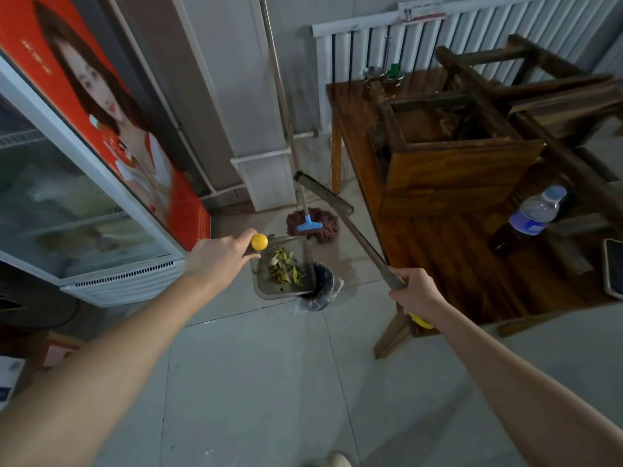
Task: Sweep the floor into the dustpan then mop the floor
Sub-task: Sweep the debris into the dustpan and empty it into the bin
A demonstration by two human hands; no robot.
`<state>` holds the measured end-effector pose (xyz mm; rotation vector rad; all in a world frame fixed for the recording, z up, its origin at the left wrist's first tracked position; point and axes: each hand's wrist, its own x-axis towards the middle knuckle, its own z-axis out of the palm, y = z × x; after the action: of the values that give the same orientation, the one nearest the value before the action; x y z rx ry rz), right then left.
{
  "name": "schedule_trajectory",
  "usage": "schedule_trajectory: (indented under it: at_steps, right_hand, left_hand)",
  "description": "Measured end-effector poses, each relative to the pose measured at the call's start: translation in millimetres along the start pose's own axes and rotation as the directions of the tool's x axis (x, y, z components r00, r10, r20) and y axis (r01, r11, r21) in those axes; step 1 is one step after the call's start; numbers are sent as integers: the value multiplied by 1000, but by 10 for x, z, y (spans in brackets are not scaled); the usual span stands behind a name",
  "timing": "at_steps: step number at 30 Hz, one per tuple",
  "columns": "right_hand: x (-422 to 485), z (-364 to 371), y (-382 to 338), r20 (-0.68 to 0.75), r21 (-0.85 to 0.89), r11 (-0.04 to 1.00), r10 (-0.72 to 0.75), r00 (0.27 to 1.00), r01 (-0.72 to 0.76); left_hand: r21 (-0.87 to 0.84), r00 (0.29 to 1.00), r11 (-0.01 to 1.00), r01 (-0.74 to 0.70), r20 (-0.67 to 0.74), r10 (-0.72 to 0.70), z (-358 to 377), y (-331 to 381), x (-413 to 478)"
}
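My left hand [222,254] grips the yellow-capped handle [259,241] of a grey dustpan [266,289], which holds leaves and scraps [285,269] and overlaps the rim of a black-bagged bin [320,291]. My right hand [413,291] holds the broom handle [367,246]; the dark broom head [323,193] hangs above the floor near the table leg. A red string mop [313,224] with a blue clamp rests on the floor, its pole leaning against the wall.
A glass-door fridge [77,203] with a red poster stands at left. A wooden table [438,251] at right carries upturned stools, a water bottle [534,215] and a phone [613,267]. Grey floor tiles [269,382] spread in front of me.
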<state>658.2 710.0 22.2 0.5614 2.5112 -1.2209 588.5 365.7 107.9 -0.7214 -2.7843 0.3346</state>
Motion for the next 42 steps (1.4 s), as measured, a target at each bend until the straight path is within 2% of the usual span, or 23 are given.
schedule_trajectory:
  at_steps: [9,20,25,30,33,38,42]
  right_hand:
    - [-103,46,117,-1,-3,999,40,999,-40]
    - [-317,118,60,13,-50,998,34,999,-34]
    - [-485,187,5,3,-42,999,22,1000,-22]
    - [-631,262,-31,-8,-21,1000,23,1000,-23]
    - [-735,300,-42,-19,-26,999,17,1000,-18]
    - [-887,334,-31,-21,-27,999,32,999,-33]
    - [-957,364,35,-31,-41,999,24,999,-26]
  left_hand:
    - [-66,984,983,-169,-76,164,177,132,-172]
    - [-71,938,935,-347,-34,346,252,249,-486]
    - [-35,932,938,-346,102,348,237,278,-673]
    - [-5,881,917,-398,275,384,118,399,-841]
    - [68,853,870,-489,245,461,77,395,-978]
    - [39,736,797,-602,414,536,79,449,-1060]
    - [58,694,758,-650,452,561,64,472,-1122]
